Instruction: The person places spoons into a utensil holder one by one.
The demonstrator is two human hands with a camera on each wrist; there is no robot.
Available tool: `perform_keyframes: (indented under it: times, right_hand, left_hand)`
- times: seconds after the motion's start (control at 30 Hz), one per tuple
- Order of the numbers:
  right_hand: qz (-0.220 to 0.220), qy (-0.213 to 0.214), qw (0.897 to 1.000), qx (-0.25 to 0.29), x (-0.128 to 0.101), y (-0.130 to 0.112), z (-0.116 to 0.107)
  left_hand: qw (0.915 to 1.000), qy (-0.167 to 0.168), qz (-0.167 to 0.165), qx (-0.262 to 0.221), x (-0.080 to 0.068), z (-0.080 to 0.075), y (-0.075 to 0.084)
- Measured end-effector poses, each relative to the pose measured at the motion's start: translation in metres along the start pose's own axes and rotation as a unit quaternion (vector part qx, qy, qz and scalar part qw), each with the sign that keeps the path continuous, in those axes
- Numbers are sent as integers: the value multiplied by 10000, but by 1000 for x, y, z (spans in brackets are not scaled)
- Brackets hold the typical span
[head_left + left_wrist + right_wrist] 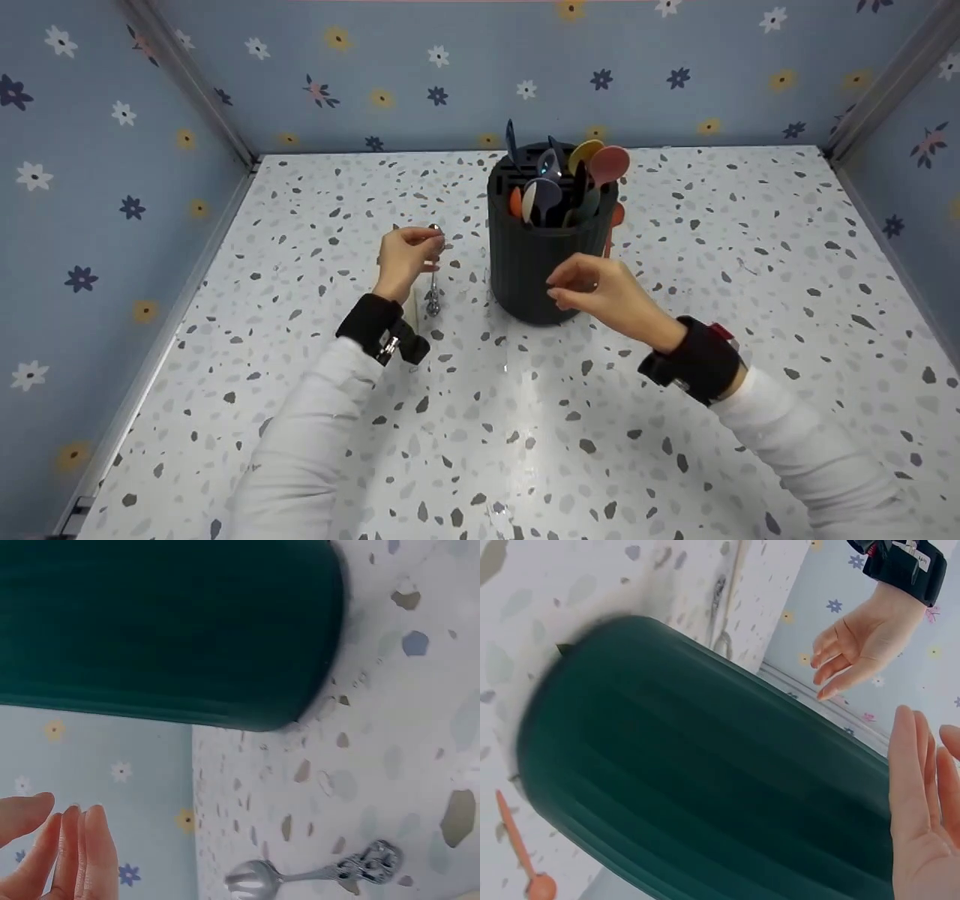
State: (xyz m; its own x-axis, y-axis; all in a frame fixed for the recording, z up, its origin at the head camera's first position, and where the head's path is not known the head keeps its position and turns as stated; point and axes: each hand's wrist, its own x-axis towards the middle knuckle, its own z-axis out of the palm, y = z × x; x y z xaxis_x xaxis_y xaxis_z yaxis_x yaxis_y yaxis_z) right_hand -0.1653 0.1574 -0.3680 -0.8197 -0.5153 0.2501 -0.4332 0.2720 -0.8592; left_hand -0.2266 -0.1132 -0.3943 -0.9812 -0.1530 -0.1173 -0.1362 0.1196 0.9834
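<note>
A dark ribbed utensil holder (517,262) with a slotted top stands upright between my hands, full of colourful spoons. On its left, my left hand (409,259) hovers over a silver spoon (433,298) with an ornate handle. That spoon (307,875) lies on the table in the left wrist view, apart from the fingers (96,847). The fingers are bent loosely and hold nothing. My right hand (600,289) is at the holder's front right side, thumb and fingers loosely curved with nothing between them. In the right wrist view its fingers (907,772) overlap the holder's wall.
An orange spoon (616,217) lies behind the holder on the right. A cream-coloured strip (410,309) shows on the table, partly hidden by my left wrist. Flowered panels (450,82) border the speckled table (480,420) at the back and sides.
</note>
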Motion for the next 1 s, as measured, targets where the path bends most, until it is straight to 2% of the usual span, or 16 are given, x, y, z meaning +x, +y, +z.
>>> perform_keyframes:
  times: [0.17, 0.3, 0.53, 0.8, 1.0]
  right_hand:
    - [303, -271, 9991, 108, -4, 12, 4]
    - [551, -412, 9976, 61, -8, 18, 7]
    - [809, -458, 9954, 214, -15, 9, 9]
    - [1221, -728, 9887, 474, -21, 49, 14]
    - [1256, -1004, 9849, 637, -24, 57, 18]
  left_hand:
    - [9993, 155, -233, 236, 9, -6, -16]
    - [9985, 266, -432, 205, 13, -11, -28]
    - [9966, 494, -600, 286, 19, -17, -43]
    - [9891, 761, -637, 1088, 26, -17, -60]
    - [9774, 893, -552, 1835, 27, -20, -69]
